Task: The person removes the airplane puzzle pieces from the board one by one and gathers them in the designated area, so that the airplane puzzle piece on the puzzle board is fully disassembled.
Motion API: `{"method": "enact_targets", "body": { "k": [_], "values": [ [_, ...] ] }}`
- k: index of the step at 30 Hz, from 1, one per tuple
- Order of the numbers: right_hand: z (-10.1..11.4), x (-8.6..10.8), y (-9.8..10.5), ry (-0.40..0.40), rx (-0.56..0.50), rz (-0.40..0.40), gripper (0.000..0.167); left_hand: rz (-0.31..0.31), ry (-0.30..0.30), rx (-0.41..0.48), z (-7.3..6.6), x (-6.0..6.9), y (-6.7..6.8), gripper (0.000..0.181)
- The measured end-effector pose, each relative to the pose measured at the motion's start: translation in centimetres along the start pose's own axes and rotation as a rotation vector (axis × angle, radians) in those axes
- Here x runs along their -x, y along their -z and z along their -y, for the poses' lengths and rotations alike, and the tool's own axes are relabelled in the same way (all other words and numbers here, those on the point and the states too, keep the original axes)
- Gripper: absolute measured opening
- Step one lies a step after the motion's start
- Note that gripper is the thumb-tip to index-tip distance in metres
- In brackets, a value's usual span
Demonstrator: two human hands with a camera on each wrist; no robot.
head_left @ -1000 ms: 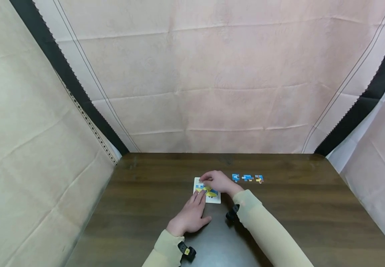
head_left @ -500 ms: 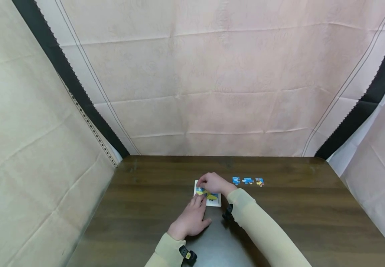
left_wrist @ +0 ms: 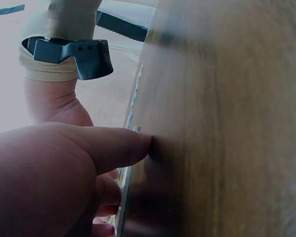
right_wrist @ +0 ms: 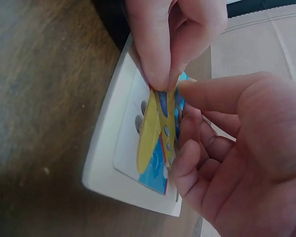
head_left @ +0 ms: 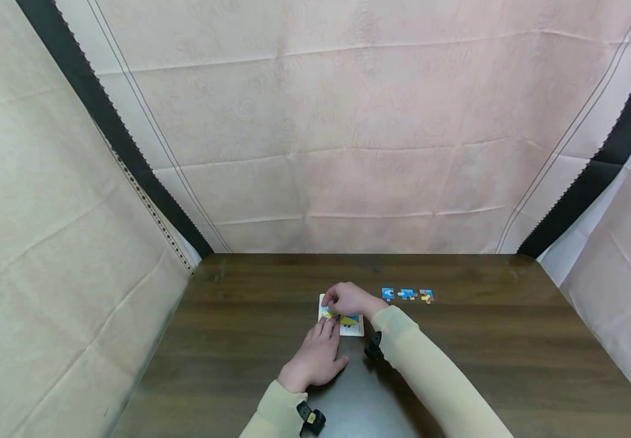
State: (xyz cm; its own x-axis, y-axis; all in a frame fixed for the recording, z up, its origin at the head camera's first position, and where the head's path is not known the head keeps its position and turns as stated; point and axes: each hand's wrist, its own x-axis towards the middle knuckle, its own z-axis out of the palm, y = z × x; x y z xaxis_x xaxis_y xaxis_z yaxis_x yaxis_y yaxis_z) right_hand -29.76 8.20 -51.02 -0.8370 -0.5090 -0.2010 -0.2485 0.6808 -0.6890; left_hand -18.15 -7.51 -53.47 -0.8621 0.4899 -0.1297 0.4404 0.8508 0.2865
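Observation:
A white-framed jigsaw board (head_left: 356, 331) lies on the table, with a yellow aeroplane picture (right_wrist: 149, 132) on blue partly assembled in it. My left hand (head_left: 315, 362) reaches in from the near side and rests its outstretched fingertips on the picture. Over the board's upper left part, my right hand (head_left: 350, 299) bends down with curled fingers. In the right wrist view it pinches a blue jigsaw piece (right_wrist: 183, 77) at the picture's edge, mostly hidden by the fingers. The left wrist view shows the left thumb (left_wrist: 121, 147) stretched out beside the board.
Three loose jigsaw pieces lie in a row right of the board: a left one (head_left: 387, 294), a middle one (head_left: 407, 294) and a right one (head_left: 427, 295). The brown wooden table (head_left: 501, 347) ends at pale fabric walls (head_left: 392, 121) on the back and sides.
My right hand has shifted slightly left over the board, its fingertips now at the upper left edge. The left hand stays on the picture, and the loose pieces lie as before.

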Motion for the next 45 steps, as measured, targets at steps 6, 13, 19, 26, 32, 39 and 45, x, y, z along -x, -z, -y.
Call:
{"method": "enact_targets", "body": {
  "k": [6,13,19,26,32,39,45],
  "values": [
    [-0.3,-0.1,0.1,0.022,-0.005,0.010,0.010,0.007,0.014,0.004,-0.2,0.0,0.2,0.079],
    [-0.9,-0.2,0.3,0.018,-0.039,0.027,0.012,0.003,0.014,0.034,-0.1,0.2,0.3,0.076],
    [-1.0,-0.2,0.2,-0.001,-0.093,0.059,0.014,-0.010,-0.009,0.061,0.3,0.0,-0.3,0.077],
    [-0.7,-0.2,0.3,0.012,-0.101,0.062,0.013,-0.034,-0.013,0.052,0.4,-0.2,-0.9,0.078],
    [-0.7,-0.1,0.3,0.024,-0.104,0.054,0.012,-0.034,0.002,-0.038,-0.4,0.2,0.0,0.078],
    [-0.5,0.0,0.3,0.022,-0.081,0.034,0.013,-0.002,0.016,-0.022,-0.4,0.4,0.2,0.079],
    [-0.2,0.0,0.3,0.021,-0.065,0.022,0.015,0.001,0.003,0.015,0.0,0.2,0.0,0.079]
  ]
}}
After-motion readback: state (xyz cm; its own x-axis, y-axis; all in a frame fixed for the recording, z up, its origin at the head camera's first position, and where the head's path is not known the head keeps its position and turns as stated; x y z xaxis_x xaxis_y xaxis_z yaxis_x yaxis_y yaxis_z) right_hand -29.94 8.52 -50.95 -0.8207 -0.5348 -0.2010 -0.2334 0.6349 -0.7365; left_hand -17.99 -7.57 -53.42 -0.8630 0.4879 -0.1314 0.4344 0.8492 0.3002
